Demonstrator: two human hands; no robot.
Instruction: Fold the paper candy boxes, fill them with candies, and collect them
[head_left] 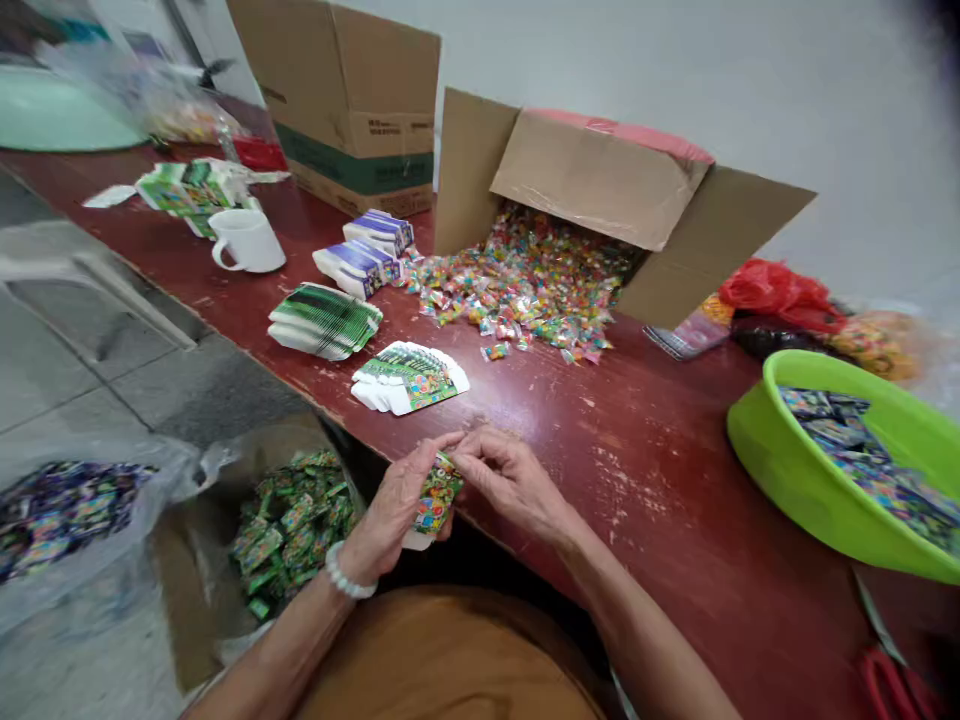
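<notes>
Holding a small printed box (pixel 437 500) upright at the near edge of the red table (pixel 637 470), you grip it from both sides. Your left hand (pixel 390 515) has its fingers closed around the lower half, and your right hand (pixel 510 480) has thumb and fingertips pressed together on the top flap. The box sits just over the table's edge, above your lap, not resting on the wood. A fanned stack of flat cartons (pixel 411 378) lies near, and a pile of wrapped sweets (pixel 525 290) spills from a tipped cardboard box (pixel 600 180) farther back. A green basin (pixel 810 480) of packets sits well to your right. The thin card looks easy to crush, so a hard squeeze could buckle the flap. Because the box is past the edge, a loose grip could drop it toward the floor or the bag of green packets (pixel 292 525) down at your left.
</notes>
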